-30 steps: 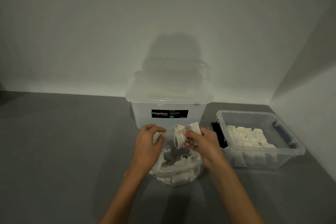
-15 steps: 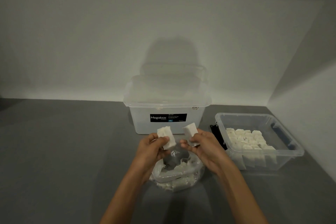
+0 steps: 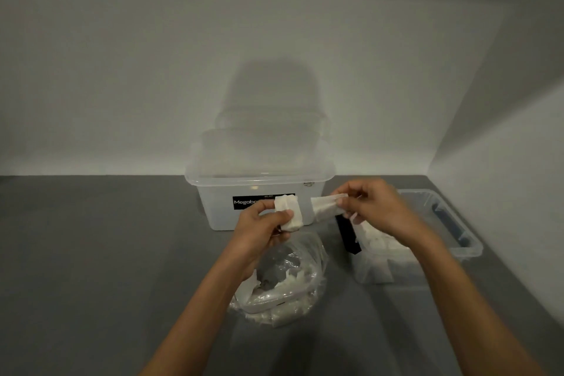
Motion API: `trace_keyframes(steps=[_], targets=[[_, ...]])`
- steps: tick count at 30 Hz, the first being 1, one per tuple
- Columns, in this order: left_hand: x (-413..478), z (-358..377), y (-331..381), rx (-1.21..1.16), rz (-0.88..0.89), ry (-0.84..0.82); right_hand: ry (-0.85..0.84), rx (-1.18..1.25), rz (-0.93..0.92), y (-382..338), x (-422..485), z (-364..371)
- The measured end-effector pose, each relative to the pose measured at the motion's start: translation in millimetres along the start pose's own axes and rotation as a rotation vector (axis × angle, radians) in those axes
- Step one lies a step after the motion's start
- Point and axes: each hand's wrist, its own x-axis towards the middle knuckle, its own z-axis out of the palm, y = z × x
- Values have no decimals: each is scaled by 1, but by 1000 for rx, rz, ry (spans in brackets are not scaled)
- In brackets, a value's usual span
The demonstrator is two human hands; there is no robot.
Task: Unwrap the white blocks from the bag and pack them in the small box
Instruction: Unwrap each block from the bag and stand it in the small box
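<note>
Both hands are held apart above the bag (image 3: pixel 294 272), likely so crumbs fall back in. One white block (image 3: pixel 290 213) is pinched by the left hand (image 3: pixel 262 227). A white piece (image 3: pixel 326 207), block or wrapper, is pinched by the right hand (image 3: pixel 377 207). The small box (image 3: pixel 467 243) is set close on the right, so packing is easy.

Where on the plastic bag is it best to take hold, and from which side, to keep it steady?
Probably pinch the plastic bag at its rolled rim on the near side, coming from above. Its mouth opens upward, that rim looks firmer than the crumpled film, and the left hand hovers over the far side.
</note>
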Motion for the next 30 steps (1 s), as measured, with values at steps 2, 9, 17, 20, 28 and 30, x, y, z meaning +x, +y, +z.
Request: trace_keyframes(steps=[2,9,17,20,28,30], targets=[[2,12,1,40,4,-21,16,-222,-48,4,5,-30],[6,61,-12,85,-11,-63,51,-713,-57,56,28,-119],[11,115,-29,117,-14,-58,-429,-984,117,145,51,-112],[12,128,-35,109,-16,-42,-553,-1030,132,169,57,-100],[12,152,-54,76,-35,15,-550,-1125,26,195,59,-88],[12,160,-57,70,-35,12,-527,-1147,-30,199,57,-87]])
